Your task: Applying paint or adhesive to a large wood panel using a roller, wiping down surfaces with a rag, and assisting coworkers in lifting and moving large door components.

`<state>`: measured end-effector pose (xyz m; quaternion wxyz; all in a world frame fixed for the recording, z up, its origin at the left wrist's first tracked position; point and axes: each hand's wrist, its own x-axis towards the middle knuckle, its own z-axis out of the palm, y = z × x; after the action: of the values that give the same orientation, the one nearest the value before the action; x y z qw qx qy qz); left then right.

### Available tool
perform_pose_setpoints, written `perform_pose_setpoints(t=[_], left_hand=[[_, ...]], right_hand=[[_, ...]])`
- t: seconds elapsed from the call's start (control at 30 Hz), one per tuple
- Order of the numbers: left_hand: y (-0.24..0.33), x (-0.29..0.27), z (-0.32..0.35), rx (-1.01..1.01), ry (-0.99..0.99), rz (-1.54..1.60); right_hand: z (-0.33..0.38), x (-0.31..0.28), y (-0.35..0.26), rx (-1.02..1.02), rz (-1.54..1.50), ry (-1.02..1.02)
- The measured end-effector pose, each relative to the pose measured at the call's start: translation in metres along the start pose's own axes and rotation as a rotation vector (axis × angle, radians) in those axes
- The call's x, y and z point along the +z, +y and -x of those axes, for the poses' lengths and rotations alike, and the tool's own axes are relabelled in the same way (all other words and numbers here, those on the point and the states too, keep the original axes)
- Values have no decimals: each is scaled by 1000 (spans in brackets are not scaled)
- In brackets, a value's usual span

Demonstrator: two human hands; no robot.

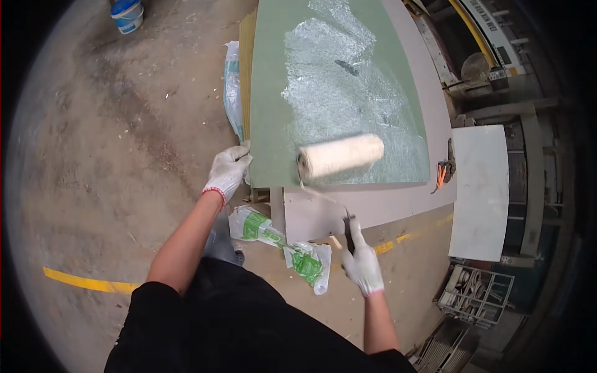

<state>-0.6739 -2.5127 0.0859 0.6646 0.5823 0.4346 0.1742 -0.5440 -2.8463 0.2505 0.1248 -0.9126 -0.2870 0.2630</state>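
Note:
A green board (268, 118) lies on top of a stack, with a wet, whitish, streaky coating over its middle and right. My right hand (362, 264), in a white knitted glove, is wrapped round the dark handle of a paint roller (342, 156). The roller's cream sleeve rests on the coated surface near the board's close edge, slightly blurred. At the board's left edge, my gloved left hand (229, 168) pinches the rim near the close corner; its fingertips are partly hidden.
Under the green board a pale board (323, 214) sticks out. Green-and-white plastic wrapping (308, 264) lies on the floor by my feet. An orange-handled tool (441, 176) sits at the right edge. A blue-lidded bucket (127, 17) stands far left; a white panel (479, 193) is at right.

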Motion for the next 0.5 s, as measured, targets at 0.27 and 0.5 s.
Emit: perform_pose_setpoints(t=[0.27,0.5], left_hand=[[-6,-20,3,-295,-207,216],[-12,-59,-40,-262,-517,175]], right_hand=[[-158,-27,-116,-19,75,-38],[-477,-24,-267,-251,-74,114]])
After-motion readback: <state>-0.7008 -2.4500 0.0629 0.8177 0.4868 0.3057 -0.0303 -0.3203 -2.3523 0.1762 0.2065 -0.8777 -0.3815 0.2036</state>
